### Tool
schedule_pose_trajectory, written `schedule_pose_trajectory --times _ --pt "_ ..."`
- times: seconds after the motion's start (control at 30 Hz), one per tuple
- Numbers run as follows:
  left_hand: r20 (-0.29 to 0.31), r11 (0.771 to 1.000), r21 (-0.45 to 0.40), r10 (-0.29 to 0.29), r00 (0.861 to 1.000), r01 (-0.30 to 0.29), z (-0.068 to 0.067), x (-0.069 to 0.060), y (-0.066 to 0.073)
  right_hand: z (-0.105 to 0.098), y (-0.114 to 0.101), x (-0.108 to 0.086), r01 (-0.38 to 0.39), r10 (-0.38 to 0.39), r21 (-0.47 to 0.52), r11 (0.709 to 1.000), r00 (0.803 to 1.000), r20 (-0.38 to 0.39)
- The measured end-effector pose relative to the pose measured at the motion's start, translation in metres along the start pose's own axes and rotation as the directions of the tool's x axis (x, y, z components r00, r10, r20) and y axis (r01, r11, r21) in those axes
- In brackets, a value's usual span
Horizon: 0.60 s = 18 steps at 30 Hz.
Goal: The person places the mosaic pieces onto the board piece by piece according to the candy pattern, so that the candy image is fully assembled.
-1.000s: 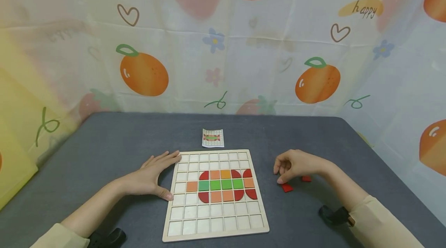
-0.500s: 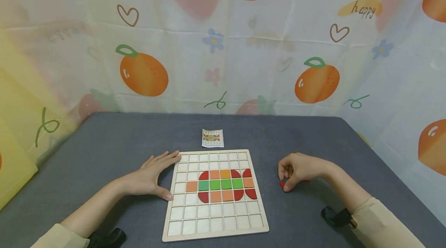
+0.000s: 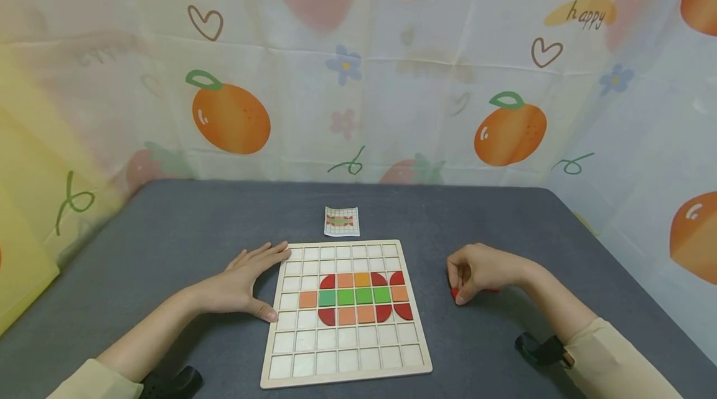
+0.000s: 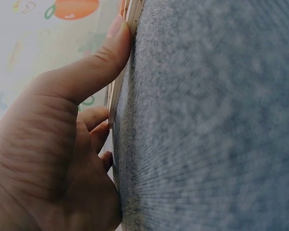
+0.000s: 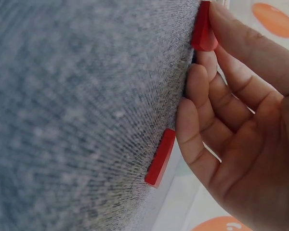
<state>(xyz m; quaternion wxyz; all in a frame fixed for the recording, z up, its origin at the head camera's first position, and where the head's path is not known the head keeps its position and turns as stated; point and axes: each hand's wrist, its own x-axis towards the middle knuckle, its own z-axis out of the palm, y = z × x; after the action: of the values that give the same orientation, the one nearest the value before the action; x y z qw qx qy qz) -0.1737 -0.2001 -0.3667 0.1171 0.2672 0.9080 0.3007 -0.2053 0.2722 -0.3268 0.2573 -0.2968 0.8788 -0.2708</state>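
A wooden grid board [image 3: 347, 380] lies on the table, with red quarter-round, orange, yellow and green tiles filling part of its cells. My left hand [image 3: 241, 284] rests spread at its left side; the thumb and fingertips touch the edge, as the left wrist view also shows. To the right of the board, my right hand [image 3: 484, 269] pinches a red tile [image 5: 202, 29] between thumb and fingers, low at the table surface. Another red tile [image 5: 160, 159] lies on the table near the curled fingers, mostly hidden by the hand in the head view.
Behind the board lies a small card [image 3: 342, 222] printed with a similar coloured pattern on a grid. A dark grey table [image 3: 213, 212] bears everything. Fruit-printed cloth [image 3: 302, 106] hangs along its far side.
My right hand has shifted slightly right and toward me, and its thumb and fingers have come onto the nearer red tile. The left hand has stayed in place at the board.
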Motion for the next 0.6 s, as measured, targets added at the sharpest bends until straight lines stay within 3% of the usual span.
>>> schedule_pose_trajectory --times 0.33,0.6 --pt "-0.001 1.000 0.000 -0.002 1.000 0.002 -0.0007 -0.0006 0.0013 0.0010 -0.0014 0.0037 -0.012 0.011 -0.015 1.000 0.998 -0.069" --pt "-0.003 1.000 0.001 -0.002 1.000 0.002 -0.0006 -0.0007 0.0017 0.0034 -0.0067 0.0085 -0.008 0.006 -0.035 0.999 0.997 -0.080"
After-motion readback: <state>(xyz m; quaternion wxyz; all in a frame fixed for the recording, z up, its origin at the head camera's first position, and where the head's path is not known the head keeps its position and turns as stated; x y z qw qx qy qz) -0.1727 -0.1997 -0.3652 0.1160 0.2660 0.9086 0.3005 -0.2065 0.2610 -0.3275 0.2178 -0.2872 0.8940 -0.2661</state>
